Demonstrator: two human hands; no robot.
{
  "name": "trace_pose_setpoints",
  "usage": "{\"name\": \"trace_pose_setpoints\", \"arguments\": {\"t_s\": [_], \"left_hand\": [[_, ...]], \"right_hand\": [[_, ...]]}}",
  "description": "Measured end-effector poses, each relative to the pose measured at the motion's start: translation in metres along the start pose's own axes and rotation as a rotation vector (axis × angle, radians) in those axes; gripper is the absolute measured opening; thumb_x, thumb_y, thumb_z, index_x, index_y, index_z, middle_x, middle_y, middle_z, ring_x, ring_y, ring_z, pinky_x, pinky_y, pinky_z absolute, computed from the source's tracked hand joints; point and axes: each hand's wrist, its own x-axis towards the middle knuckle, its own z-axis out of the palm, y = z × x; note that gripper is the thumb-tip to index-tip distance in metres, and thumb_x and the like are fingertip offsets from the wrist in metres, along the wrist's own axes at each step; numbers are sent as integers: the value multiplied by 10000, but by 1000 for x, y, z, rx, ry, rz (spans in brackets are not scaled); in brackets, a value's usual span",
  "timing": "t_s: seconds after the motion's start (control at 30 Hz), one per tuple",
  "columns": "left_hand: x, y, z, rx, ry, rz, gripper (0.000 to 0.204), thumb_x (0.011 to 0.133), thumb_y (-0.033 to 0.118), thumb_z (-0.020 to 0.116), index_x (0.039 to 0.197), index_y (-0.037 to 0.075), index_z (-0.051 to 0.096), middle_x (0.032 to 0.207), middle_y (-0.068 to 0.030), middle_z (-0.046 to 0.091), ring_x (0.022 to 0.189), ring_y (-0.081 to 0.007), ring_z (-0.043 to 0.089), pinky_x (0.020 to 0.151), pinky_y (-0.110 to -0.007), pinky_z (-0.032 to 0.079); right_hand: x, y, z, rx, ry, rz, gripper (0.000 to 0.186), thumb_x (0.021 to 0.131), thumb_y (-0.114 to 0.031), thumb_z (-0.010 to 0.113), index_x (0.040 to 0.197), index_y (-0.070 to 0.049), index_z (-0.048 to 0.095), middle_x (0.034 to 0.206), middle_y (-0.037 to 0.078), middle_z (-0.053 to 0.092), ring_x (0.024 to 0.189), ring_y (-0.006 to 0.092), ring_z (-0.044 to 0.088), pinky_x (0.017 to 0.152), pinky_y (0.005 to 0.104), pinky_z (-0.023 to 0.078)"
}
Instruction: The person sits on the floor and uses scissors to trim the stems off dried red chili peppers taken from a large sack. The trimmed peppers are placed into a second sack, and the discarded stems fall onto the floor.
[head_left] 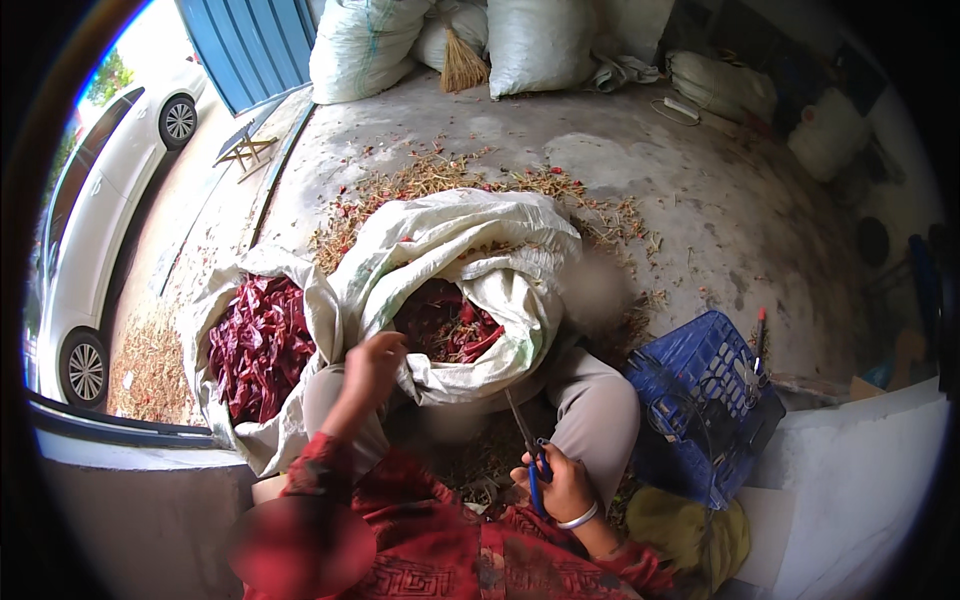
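My right hand (565, 490) grips a pair of scissors (525, 425) with blue handles, low between my knees. The long blades point up toward the front of a large white woven sack (460, 215). Dried red chillies (465, 330) lie inside this sack's rolled-down mouth. At its near left rim is my left hand (372, 375), fingers curled together; whether they pinch a chilli or the sack's edge is hidden. To the left stands a smaller white sack (325, 330), filled with dark red dried chillies (258, 345).
Chilli stems (400, 190) litter the floor behind the sacks. A blue plastic crate (690, 400) stands right of my knee, beside a yellow-green cloth (690, 535). Full white sacks (545, 45) and a hand broom (462, 62) are at the back. A white car (105, 220) is outside, left.
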Motion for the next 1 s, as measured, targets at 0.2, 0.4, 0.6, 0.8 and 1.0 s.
{"name": "trace_pose_setpoints", "arguments": {"t_s": [0.2, 0.4, 0.6, 0.8, 1.0], "left_hand": [[35, -48, 157, -99, -222, -313, 243, 830, 126, 600, 1050, 64, 682, 912, -194, 688, 872, -303, 687, 763, -387, 529], [37, -23, 175, 380, -506, -375, 383, 842, 331, 563, 1166, 128, 589, 992, -204, 676, 953, -391, 647, 828, -483, 507], [41, -78, 157, 305, -118, -569, 205, 776, 166, 603, 953, 113, 692, 916, -172, 687, 874, -353, 669, 775, -447, 523], [64, -81, 81, -801, -142, -730, 137, 919, 134, 598, 1047, 87, 601, 765, -33, 660, 578, -122, 610, 511, -243, 495], [22, -2, 62, -1179, -187, -542, 105, 938, 103, 583, 1029, 58, 610, 801, -39, 653, 666, -117, 614, 588, -238, 507]], "right_hand": [[1, 13, 6, 81, -8, 160, 315, 774, -238, 797, 891, -39, 583, 678, 84, 647, 614, 221, 667, 567, 319, 509], [6, 27, 12, 108, -70, 225, 340, 763, -226, 810, 931, -35, 585, 676, 71, 638, 601, 186, 642, 582, 305, 506], [16, 28, 14, 141, -83, 226, 370, 782, -300, 792, 879, -19, 572, 657, 84, 635, 593, 244, 657, 538, 330, 498], [15, 29, 20, 133, -43, 182, 348, 789, -292, 792, 870, -28, 579, 662, 71, 629, 584, 199, 646, 533, 311, 489], [21, 39, 42, 371, 104, 179, 316, 778, -208, 808, 912, -47, 572, 669, 10, 559, 598, 92, 554, 569, 262, 477]]}}
